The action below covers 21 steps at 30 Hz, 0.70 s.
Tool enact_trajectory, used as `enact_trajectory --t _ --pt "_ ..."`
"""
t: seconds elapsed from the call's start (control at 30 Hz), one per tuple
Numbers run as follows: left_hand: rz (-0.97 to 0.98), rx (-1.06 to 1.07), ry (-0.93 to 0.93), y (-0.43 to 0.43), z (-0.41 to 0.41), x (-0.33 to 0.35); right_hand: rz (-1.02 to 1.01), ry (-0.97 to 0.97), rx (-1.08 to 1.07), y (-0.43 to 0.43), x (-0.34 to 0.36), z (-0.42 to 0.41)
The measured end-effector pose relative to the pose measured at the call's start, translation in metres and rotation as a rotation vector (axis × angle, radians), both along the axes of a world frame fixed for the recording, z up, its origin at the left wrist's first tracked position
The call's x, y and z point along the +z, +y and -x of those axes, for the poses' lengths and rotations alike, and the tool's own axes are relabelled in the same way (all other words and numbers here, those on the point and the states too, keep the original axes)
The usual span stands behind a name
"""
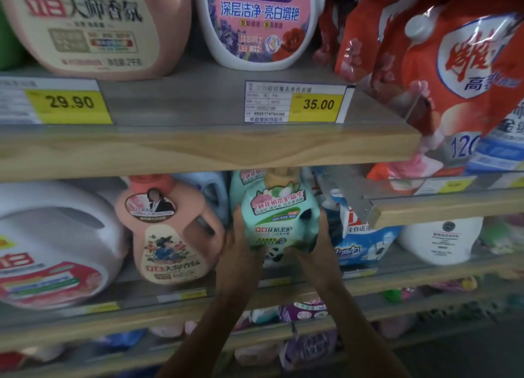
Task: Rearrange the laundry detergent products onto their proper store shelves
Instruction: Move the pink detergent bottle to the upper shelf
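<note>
Hands both wrapped low around our mint-green plastic detergent bottle [279, 216], left hand [241, 244], right hand [317, 247]; feels heavy, slick, so we'd support underneath.

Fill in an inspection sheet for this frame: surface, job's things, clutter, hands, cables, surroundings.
Surface: middle shelf of wooden store shelving, stocked.
Job's things: mint green detergent bottle upright at the shelf front, another like it behind; peach bottle to its left, blue-white bag to its right.
Clutter: red refill pouches overhanging the upper shelf's right end.
Hands: left hand and right hand grip the green bottle's sides.
Cables: nothing seen.
Surroundings: yellow price tags, 29.90 and 35.00; lower shelves dim, blurred.
</note>
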State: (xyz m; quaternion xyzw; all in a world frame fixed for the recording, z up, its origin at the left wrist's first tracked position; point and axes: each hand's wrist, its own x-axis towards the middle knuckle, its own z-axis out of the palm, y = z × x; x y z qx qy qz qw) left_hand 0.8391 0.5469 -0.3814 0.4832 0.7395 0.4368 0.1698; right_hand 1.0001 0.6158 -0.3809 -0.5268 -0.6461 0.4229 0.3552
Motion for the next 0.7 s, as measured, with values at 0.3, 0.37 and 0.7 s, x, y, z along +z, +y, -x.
enact_trajectory --t 0.3,0.37,0.7 --pt "0.27 -0.215 0.132 -0.056 0.022 0.063 0.025 -0.346 0.091 -0.057 0.073 -0.013" --pt "0.262 -0.222 0.171 -0.081 0.025 0.085 -0.005 -0.437 0.135 -0.078 0.098 -0.013" --pt "0.175 -0.109 0.154 -0.192 0.051 0.177 -0.095 -0.503 0.195 -0.166 0.201 -0.005"
